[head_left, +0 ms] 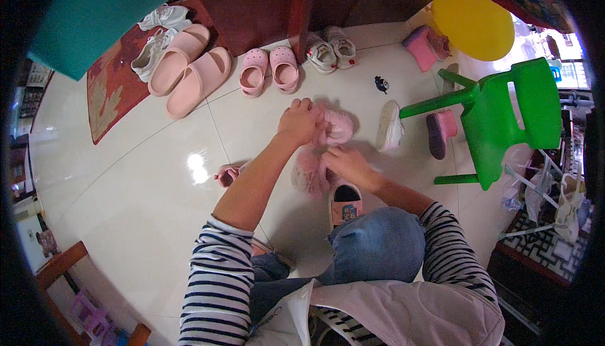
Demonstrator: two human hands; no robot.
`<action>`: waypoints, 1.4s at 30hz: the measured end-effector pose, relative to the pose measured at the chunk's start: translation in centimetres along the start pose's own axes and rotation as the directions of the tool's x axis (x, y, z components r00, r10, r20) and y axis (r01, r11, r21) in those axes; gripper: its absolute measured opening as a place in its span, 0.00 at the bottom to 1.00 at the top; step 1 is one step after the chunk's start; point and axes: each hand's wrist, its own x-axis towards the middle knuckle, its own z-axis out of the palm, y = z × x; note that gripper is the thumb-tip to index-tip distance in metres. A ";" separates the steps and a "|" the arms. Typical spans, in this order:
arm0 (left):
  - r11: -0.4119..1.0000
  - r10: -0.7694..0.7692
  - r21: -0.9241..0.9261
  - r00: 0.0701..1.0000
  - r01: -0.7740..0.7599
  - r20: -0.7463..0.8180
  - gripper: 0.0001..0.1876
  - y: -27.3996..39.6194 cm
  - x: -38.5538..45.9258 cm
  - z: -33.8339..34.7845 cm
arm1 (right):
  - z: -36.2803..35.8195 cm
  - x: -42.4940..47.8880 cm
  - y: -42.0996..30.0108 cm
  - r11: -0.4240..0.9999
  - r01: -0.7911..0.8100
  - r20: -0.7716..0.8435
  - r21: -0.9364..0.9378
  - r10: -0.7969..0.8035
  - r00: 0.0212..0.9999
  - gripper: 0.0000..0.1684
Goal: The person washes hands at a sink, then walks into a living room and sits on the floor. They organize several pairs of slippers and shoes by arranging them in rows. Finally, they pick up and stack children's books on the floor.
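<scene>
My left hand [301, 121] grips a fluffy pink slipper [341, 127] by its blurred left end, just above the tiled floor. Closer to me, the fingers of my right hand [350, 167] are closed on the edge of a second fluffy pink slipper [309, 173], which is blurred too. Whether either slipper touches the tiles I cannot tell. Below my right hand shows the slide sandal [346, 208] on my foot. A small pink shoe [228, 176] lies left of the slippers, partly hidden by my left forearm.
Pink clogs [269, 73], pink slides [189, 74] and white sneakers [331, 50] line the far side. At right are a white shoe [391, 126], a pink boot [440, 133], a tipped green chair [496, 114] and a small black object [381, 84]. A yellow balloon [475, 22] is beyond.
</scene>
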 end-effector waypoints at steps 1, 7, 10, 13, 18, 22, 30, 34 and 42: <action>0.998 0.021 -0.053 0.997 -0.025 -0.077 0.25 -0.4 -0.3 0.1 | 0.2 0.0 0.3 1.000 -0.025 -0.019 -0.015 0.025 1.000 0.11; 0.983 -0.012 -0.185 0.997 -0.003 -0.079 0.24 -4.0 -2.7 0.3 | 0.1 1.0 1.9 0.995 -0.074 -0.140 -0.060 0.065 0.988 0.10; 0.963 -0.011 -0.270 0.998 -0.008 -0.068 0.24 -4.5 -3.1 1.1 | -0.4 1.9 2.6 0.992 -0.108 -0.195 -0.059 0.094 0.976 0.09; 0.955 -0.014 -0.297 0.996 -0.012 -0.086 0.24 -4.9 -3.2 1.3 | -0.3 3.1 3.6 0.992 -0.103 -0.206 -0.071 0.086 0.975 0.10; 0.945 -0.026 -0.326 0.999 0.010 -0.043 0.24 -5.3 -3.0 0.6 | -1.5 3.7 3.2 0.966 -0.257 -0.282 -0.042 0.235 0.930 0.17; 0.968 -0.038 -0.252 0.989 0.001 -0.143 0.23 -7.9 -3.4 -0.8 | -1.5 4.8 3.1 0.922 -0.346 -0.206 -0.171 0.310 0.928 0.22; 0.880 -0.294 -0.426 0.945 0.208 -0.145 0.20 -12.9 -6.7 -4.7 | -3.7 3.7 4.8 0.929 -0.371 -0.140 -0.022 0.364 0.921 0.17; 0.859 -0.342 -0.459 0.921 0.227 -0.185 0.18 -14.8 -8.6 -4.9 | -9.3 3.7 9.4 0.765 -0.619 -0.252 0.177 0.643 0.723 0.23; 0.845 -0.372 -0.463 0.917 0.270 -0.145 0.17 -13.4 -7.7 -5.4 | -14.0 7.9 22.2 0.379 -0.919 -0.255 0.109 0.904 0.343 0.29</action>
